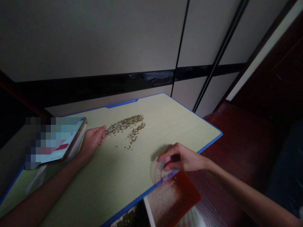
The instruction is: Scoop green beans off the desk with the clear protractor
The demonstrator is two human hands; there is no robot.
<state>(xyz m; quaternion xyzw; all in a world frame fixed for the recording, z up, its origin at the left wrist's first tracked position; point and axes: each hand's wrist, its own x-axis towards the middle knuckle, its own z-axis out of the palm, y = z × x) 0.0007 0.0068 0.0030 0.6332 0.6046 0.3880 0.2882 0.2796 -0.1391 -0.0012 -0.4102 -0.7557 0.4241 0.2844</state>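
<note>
A small table (165, 119) with a pale wood-grain top and blue edging fills the middle. A spread of green beans mixed with white grains (126, 126) lies on its far part. My left hand (92, 142) rests beside that spread, fingers curled loosely together, fingertips touching the grains at its left end. My right hand (182, 157) is at the table's near right edge, fingers closed on the rim of a small clear plastic cup (159, 170) lying tilted at the edge.
A phone (55, 142) leans at the table's left, screen lit. Below the table's near edge sit a red tray of white grains (172, 197) and a container of green beans (127, 219). Dark wooden floor lies to the right, pale wall panels behind.
</note>
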